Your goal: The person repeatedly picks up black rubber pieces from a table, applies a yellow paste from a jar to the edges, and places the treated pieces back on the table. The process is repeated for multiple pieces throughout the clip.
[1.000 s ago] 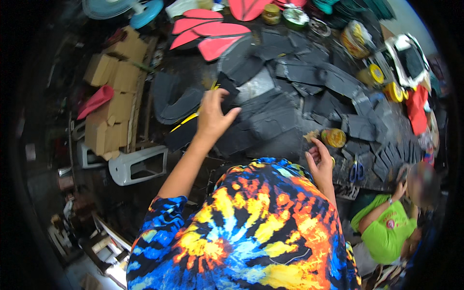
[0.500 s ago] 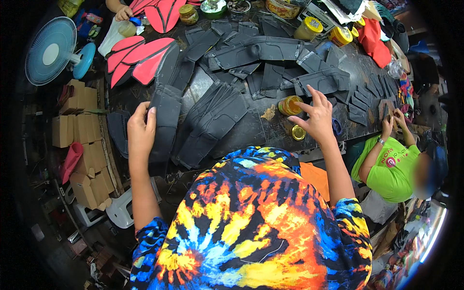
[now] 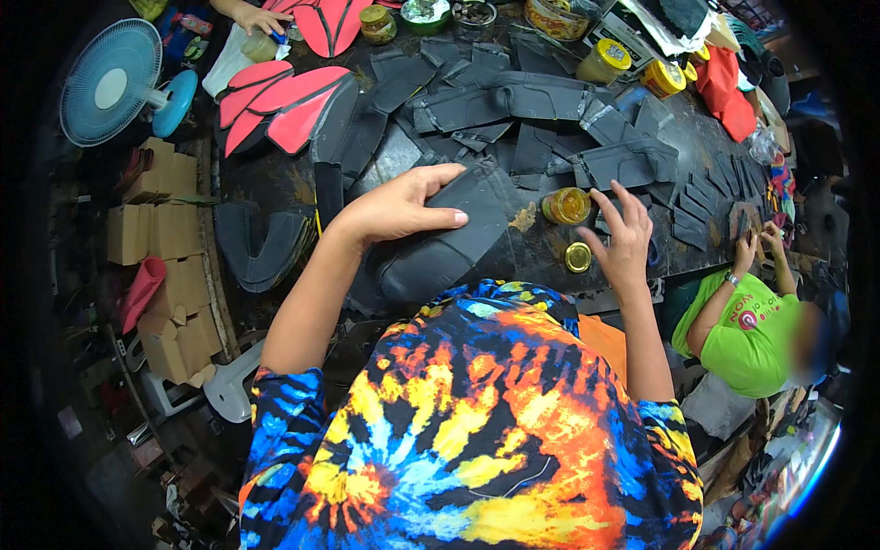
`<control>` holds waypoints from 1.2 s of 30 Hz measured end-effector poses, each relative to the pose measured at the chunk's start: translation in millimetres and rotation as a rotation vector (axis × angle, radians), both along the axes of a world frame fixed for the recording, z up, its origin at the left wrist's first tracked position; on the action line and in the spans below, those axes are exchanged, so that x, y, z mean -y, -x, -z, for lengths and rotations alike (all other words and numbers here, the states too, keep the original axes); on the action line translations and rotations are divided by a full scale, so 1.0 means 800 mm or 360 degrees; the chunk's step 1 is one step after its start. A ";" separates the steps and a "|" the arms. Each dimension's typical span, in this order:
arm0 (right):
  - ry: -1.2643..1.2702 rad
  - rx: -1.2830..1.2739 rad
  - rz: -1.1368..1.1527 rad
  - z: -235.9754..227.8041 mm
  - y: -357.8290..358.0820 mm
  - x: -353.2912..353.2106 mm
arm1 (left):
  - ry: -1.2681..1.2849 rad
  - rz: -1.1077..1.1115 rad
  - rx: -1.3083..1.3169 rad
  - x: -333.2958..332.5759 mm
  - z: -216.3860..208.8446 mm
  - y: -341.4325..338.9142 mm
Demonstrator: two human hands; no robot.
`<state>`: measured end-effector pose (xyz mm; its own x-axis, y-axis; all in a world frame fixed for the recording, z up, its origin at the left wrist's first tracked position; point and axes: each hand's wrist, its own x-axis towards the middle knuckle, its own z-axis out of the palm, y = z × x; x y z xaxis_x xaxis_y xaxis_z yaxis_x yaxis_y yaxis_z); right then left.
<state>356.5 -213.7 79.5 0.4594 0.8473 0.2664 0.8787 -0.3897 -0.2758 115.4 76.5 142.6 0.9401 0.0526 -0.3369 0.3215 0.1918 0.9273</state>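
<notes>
My left hand (image 3: 399,206) grips the upper edge of a black shoe-upper piece (image 3: 449,243), its thumb laid on the top face. The piece covers most of the stack of like pieces beneath it. Over the table's near right side, my right hand (image 3: 626,236) hovers with its fingers apart and nothing visible in them. Just left of those fingers lies an open glass jar of amber glue (image 3: 566,206). Its gold lid (image 3: 577,258) rests nearer to me, below the jar.
Black cut pieces (image 3: 541,96) cover the table's middle. Red-and-black pieces (image 3: 302,115) lie at the left, near a blue fan (image 3: 110,87). Yellow-lidded jars (image 3: 605,60) stand at the back. A co-worker in a green shirt (image 3: 742,325) works at the right; another person's hand (image 3: 261,18) shows far left.
My left hand has swung right from the table's left side, bringing the black shoe-upper piece over the stack. My right hand stays beside the jar with its fingers slightly more drawn in.
</notes>
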 end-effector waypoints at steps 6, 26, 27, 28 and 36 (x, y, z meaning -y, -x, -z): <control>0.0024 -0.0399 -0.0171 -0.042 0.021 0.002 | 0.0278 0.0049 0.0031 0.001 -0.009 -0.010; -0.0549 -0.0983 -0.0702 -0.114 0.072 -0.123 | 0.0363 0.0225 0.0114 -0.003 -0.025 -0.018; -0.0570 -0.1007 -0.0718 -0.114 0.073 -0.121 | 0.0375 0.0199 0.0163 -0.003 -0.025 -0.018; -0.0590 -0.1031 -0.0733 -0.114 0.073 -0.119 | 0.0389 0.0175 0.0211 -0.001 -0.025 -0.017; -0.0608 -0.0758 -0.0898 -0.129 0.073 -0.102 | 0.0522 0.0047 0.0167 -0.015 -0.029 -0.012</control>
